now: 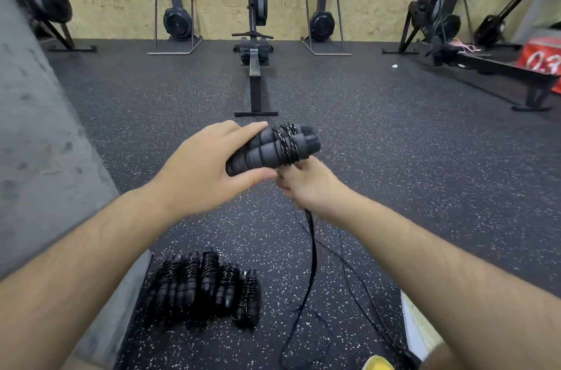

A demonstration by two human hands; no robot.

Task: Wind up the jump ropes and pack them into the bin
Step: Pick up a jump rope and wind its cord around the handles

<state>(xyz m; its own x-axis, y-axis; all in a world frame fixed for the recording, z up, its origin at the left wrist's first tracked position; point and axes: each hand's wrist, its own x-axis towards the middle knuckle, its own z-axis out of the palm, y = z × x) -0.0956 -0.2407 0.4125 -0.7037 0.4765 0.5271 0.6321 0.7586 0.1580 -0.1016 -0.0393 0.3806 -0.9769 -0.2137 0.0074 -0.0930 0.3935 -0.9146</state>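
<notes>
My left hand (200, 169) grips two black foam jump rope handles (261, 151) held side by side, with a few turns of black cord (287, 142) wound around them. Just below the handles my right hand (306, 184) pinches the loose cord (311, 254), which hangs down to the floor and trails toward the lower right. On the floor below lies a row of several wound-up jump ropes (206, 287), side by side. No bin is clearly in view.
A grey concrete wall (36, 133) runs along the left. Rowing machines and ski trainers (255, 36) stand along the far plywood wall. A red box (543, 60) sits at the right edge, a pale board (416, 327) at the lower right, a yellow object (379, 363) at the bottom.
</notes>
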